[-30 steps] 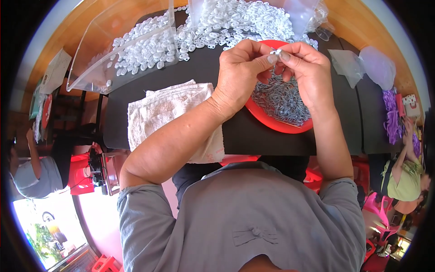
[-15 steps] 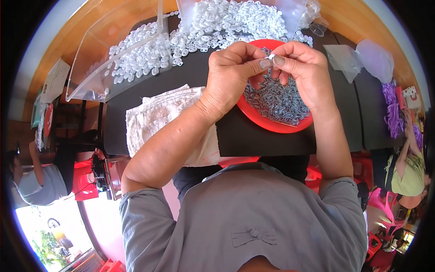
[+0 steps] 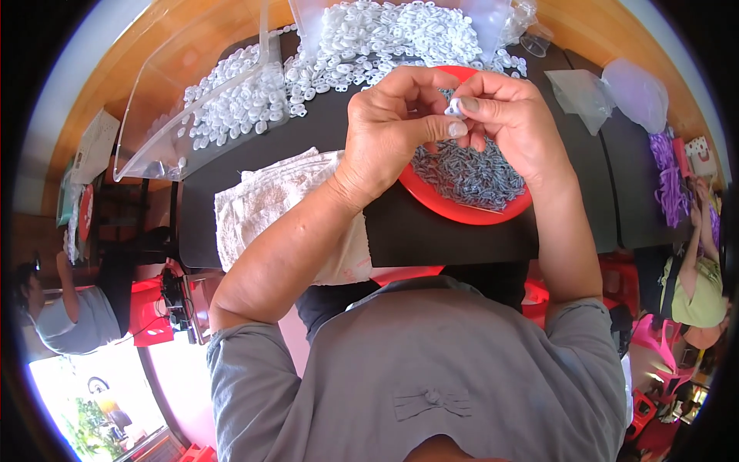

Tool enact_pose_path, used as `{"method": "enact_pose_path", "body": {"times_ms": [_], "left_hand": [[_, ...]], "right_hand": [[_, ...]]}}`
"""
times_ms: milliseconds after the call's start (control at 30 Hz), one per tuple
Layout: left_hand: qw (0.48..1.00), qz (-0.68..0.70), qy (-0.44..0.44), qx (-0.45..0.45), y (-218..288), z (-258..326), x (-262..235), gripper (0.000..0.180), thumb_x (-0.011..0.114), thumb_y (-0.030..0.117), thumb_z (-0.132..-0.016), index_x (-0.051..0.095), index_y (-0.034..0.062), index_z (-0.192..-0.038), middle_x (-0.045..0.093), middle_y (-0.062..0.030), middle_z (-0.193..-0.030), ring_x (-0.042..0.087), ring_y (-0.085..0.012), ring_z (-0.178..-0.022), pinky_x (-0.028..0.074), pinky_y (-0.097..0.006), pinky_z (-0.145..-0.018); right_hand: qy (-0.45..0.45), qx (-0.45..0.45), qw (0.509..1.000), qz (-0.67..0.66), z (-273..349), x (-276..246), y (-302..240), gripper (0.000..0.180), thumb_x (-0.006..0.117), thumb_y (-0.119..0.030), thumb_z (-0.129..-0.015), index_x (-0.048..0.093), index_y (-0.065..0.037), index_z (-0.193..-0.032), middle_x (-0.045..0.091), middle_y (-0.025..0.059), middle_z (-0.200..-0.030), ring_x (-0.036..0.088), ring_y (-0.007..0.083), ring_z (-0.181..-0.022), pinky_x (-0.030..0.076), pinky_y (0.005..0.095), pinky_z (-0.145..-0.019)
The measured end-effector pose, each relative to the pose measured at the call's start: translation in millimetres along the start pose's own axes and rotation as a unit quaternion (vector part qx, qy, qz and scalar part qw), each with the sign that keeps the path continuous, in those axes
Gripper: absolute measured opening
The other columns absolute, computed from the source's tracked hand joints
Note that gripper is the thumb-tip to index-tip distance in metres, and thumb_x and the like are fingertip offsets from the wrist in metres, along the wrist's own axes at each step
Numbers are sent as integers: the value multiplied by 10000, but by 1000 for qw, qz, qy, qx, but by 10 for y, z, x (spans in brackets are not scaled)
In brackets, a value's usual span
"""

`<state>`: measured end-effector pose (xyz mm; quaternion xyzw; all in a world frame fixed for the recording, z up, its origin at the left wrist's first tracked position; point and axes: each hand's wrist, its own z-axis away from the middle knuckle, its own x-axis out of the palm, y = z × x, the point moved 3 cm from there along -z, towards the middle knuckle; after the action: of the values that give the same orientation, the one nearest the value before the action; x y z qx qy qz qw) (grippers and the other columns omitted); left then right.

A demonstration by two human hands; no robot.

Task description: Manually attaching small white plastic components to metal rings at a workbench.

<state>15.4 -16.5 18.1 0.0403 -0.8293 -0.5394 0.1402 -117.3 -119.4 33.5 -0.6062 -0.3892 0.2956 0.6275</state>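
A small white plastic piece with holes (image 3: 453,108) is pinched between the thumb and fingers of my right hand (image 3: 504,112). My left hand (image 3: 389,115) is close beside it, thumb stretched out just below the piece and fingers curled above. A gap shows between that thumb and fingers, and I see nothing held there. Both hands are above a red bowl (image 3: 416,196), which holds a heap of small grey-blue slender pieces (image 3: 481,177). My hands cover the far part of the bowl.
White plastic pieces (image 3: 400,35) lie heaped at the back, some by a clear tipped bin (image 3: 127,146). A folded cloth (image 3: 265,204) lies on the dark table (image 3: 493,246) at left. Clear bags (image 3: 635,92) and purple strips (image 3: 670,181) are at right. Other people sit at both sides.
My left thumb has moved down, off the white piece. The piece has tilted so that its holes show, and it stays in my right hand.
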Motion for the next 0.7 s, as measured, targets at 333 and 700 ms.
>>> {"method": "enact_pose_path", "body": {"times_ms": [333, 700], "left_hand": [[999, 25, -27, -11, 100, 55, 63, 208, 639, -114, -823, 574, -58, -1012, 658, -141, -832, 680, -205, -731, 579, -302, -681], [999, 26, -29, 14, -13, 44, 59, 237, 694, -89, -797, 588, -42, -1004, 651, -117, -859, 671, -179, -752, 573, -281, -687]], "right_hand": [[-27, 25, 999, 5, 18, 66, 35, 188, 642, -177, -901, 617, 8, -877, 609, 50, -699, 595, 127, -543, 393, 184, -448], [-36, 19, 999, 23, 57, 58, 5, 193, 646, -180, -899, 617, 9, -873, 585, 34, -675, 551, 91, -516, 347, 173, -436]]}}
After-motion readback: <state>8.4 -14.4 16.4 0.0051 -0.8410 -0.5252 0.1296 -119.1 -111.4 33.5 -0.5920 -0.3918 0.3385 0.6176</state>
